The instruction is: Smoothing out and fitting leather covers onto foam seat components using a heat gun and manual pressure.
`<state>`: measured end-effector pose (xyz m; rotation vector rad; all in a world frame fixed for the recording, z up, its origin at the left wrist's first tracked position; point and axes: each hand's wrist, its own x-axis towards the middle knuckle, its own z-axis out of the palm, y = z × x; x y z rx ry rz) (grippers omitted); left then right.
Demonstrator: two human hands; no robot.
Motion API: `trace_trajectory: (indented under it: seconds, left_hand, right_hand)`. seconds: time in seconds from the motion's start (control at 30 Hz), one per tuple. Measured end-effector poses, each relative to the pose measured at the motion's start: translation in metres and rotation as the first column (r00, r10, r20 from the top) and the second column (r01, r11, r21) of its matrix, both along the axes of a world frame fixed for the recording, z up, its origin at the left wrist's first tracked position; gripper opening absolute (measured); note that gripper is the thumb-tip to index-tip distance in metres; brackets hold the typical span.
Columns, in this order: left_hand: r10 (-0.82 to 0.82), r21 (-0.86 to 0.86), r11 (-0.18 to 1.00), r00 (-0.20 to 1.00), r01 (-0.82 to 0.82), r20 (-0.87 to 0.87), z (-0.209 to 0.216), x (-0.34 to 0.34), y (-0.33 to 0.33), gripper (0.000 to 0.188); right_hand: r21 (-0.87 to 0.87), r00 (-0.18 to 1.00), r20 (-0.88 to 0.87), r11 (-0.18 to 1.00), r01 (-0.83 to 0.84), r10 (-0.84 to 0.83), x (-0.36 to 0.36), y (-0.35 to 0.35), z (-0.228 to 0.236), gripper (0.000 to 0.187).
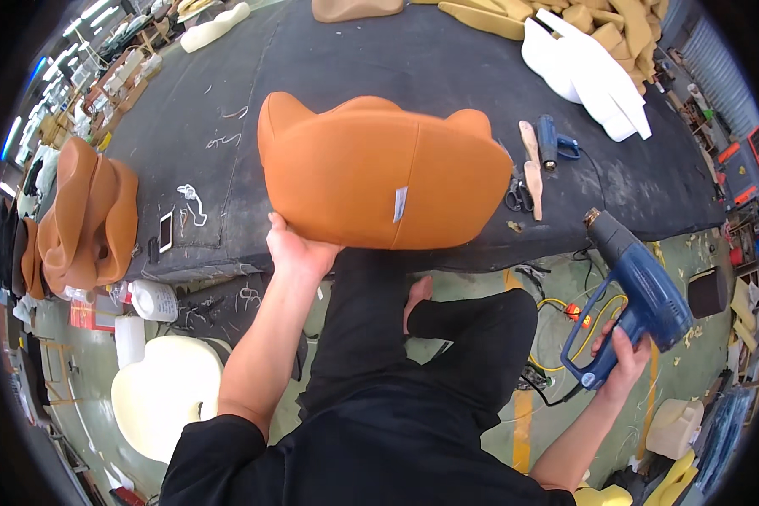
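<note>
A tan leather-like covered cushion (337,173) with rounded lobes along its far edge rests at the near edge of the black-covered table. A seam runs down it, with a small pale label (401,204) beside the seam. My left hand (299,250) grips its lower left edge, thumb on the near face and fingers hidden underneath. Off to the right, my right hand (622,358) is wrapped round the handle of a blue heat gun (649,291). The heat gun's nozzle points up and away toward the table, apart from the cushion.
On the table (219,93) lie a second heat gun (549,142), wooden paddles (533,190), scissors (519,196) and a phone (166,231). Tan covered pieces (88,215) are stacked left; white and yellow foam (582,76) lies far right. A yellow cable (552,301) trails on the floor.
</note>
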<state>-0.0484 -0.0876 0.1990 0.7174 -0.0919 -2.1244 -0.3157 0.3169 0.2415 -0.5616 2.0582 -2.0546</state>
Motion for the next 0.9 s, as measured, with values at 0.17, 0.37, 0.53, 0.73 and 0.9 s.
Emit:
trace_trajectory:
  seconds: [0.17, 0.37, 0.53, 0.73, 0.9]
  left_hand:
    - [-0.013, -0.13, 0.991, 0.994, -0.002, -0.109, 0.034, -0.028, 0.002, 0.07]
    - [-0.104, -0.172, 0.981, 0.991, 0.088, -0.088, 0.054, -0.052, 0.015, 0.07]
    - [-0.139, -0.245, 0.966, 0.97, 0.088, -0.201, 0.053, -0.057, 0.026, 0.071]
    - [-0.134, -0.18, 0.979, 0.97, 0.098, -0.204, 0.051, -0.054, 0.036, 0.071]
    - [-0.155, -0.238, 0.964, 0.978, 0.118, -0.143, 0.011, -0.024, 0.045, 0.071]
  right_hand:
    - [0.019, 0.987, -0.146, 0.998, -0.058, 0.06, 0.054, 0.01, 0.001, 0.043]
    - [0.503, 0.433, -0.771, 0.863, -0.034, 0.467, 0.087, -0.02, 0.006, 0.04]
    - [0.409, 0.516, -0.764, 0.909, -0.079, 0.388, 0.092, -0.07, 0.029, 0.035]
    - [0.407, 0.594, -0.666, 0.887, -0.217, 0.451, 0.094, -0.091, 0.049, 0.041]
    - [0.525, 0.4, -0.77, 0.85, -0.046, 0.497, 0.088, -0.055, 0.02, 0.033]
